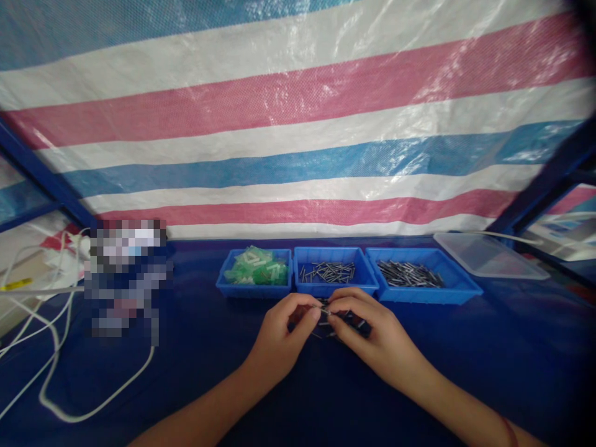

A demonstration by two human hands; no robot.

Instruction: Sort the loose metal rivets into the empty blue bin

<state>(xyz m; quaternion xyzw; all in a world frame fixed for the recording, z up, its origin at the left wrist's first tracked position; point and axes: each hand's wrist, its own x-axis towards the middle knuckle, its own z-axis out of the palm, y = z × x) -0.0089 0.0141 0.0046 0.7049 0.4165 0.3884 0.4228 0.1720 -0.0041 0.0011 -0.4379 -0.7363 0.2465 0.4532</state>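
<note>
My left hand [282, 335] and my right hand [384, 329] meet at the front of the middle bin, fingertips pinched close together. Between them is a small, thin, silvery metal piece [325, 311], gripped from both sides; its exact kind is too small to make out. Several loose metal pieces [331, 335] lie on the table under and behind the fingers, partly hidden by them. Just beyond, the middle blue bin [335, 288] holds slim metal pins [331, 272]. The right blue bin [428, 294] has a denser pile of similar metal pins [410, 273].
The left blue bin [254, 290] contains green and clear plastic pieces [256, 267]. A translucent lid [488, 256] lies at the back right of the dark blue table [372, 403]. White cables [58, 347] loop across the left side, near a blurred-out object [125, 273]. Striped sheeting [298, 149] hangs behind.
</note>
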